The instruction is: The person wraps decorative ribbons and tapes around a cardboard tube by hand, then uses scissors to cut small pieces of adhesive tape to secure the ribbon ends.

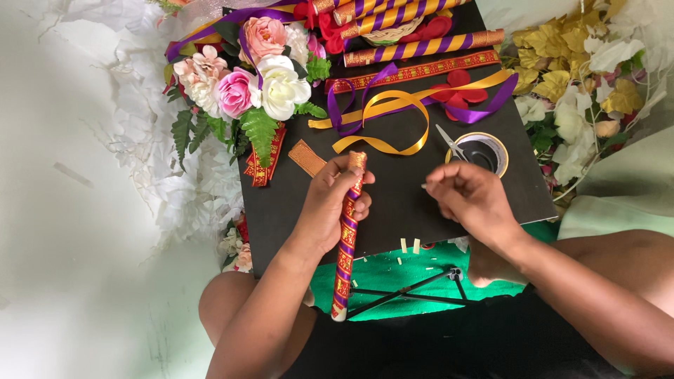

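The black worktop point(414, 203) sits across the person's lap, crowded at its far edge with an artificial flower bouquet point(246, 88), finished striped sticks point(421, 48) and loose yellow ribbon point(382, 123). The left hand point(330, 203) wraps its fingers around a ribbon-wrapped stick point(345, 242), held upright over the near edge. The right hand point(472, 196) pinches something tiny, too small to identify. I'd keep that stick steady. Scissors point(451, 142) and a tape roll point(483, 151) lie just beyond.

No packages, labels, signs or screens show on the board, as far as the view tells.
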